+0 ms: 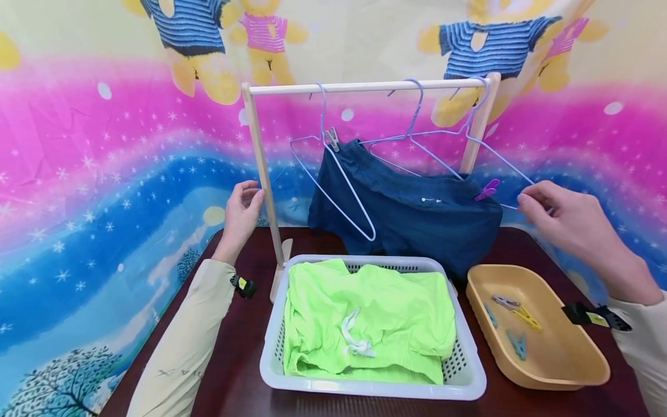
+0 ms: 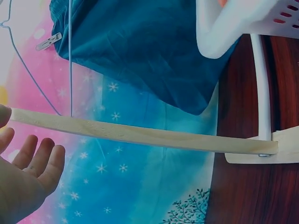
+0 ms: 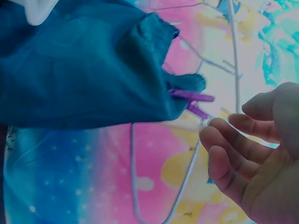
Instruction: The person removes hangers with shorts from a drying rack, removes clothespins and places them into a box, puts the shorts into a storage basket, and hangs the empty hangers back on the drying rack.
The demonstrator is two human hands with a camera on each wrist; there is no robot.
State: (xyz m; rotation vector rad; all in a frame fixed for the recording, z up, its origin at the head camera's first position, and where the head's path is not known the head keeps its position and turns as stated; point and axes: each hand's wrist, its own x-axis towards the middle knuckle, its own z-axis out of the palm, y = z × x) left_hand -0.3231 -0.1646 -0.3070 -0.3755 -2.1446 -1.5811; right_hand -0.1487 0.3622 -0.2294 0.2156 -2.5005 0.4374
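Dark blue shorts (image 1: 406, 202) hang from a wire hanger (image 1: 414, 116) on a small wooden rack (image 1: 365, 87). A grey clothespin (image 1: 332, 139) grips their left waist end and a purple clothespin (image 1: 487, 190) their right end. My left hand (image 1: 244, 214) is at the rack's left post (image 2: 140, 134), thumb beside the wood and fingers loosely bent. Close to the right corner of another hanger (image 1: 502, 159) is my right hand (image 1: 573, 223), its fingers relaxed and apart near the purple clothespin in the right wrist view.
A white basket (image 1: 372, 391) with lime green shorts (image 1: 370, 313) stands in front of the rack. To its right, a yellow tray (image 1: 563, 353) holds several clothespins (image 1: 525, 318). A third hanger (image 1: 323, 110) hangs at the left. A patterned cloth (image 1: 130, 145) backs the dark table.
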